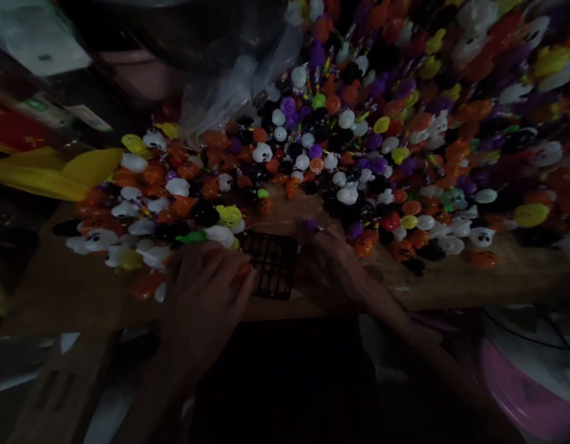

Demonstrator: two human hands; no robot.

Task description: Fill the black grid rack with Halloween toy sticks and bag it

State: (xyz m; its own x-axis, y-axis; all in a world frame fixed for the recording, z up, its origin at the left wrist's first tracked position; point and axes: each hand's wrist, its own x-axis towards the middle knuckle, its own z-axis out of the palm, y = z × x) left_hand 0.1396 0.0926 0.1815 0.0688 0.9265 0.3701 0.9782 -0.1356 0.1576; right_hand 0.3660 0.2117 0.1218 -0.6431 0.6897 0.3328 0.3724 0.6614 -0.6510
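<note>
My left hand (208, 280) curls over an orange plastic figure (241, 275), whose glossy surface shows between and beside the fingers. A black grid tray (270, 262) lies flat on the table between my two hands. Just right of it, my right hand (333, 256) has its fingers drawn together at a small purple piece (311, 226); the dim light blurs its shape. White, yellow and green figures (229, 216) lie right beyond my left fingertips.
A large heap of small orange, white, black, purple and yellow figures (349, 192) spreads over the wooden table (76, 302). Clear plastic bag (233, 92) stands behind, yellow sheet (81, 176) at left. A pink tub (520, 388) sits below the right edge.
</note>
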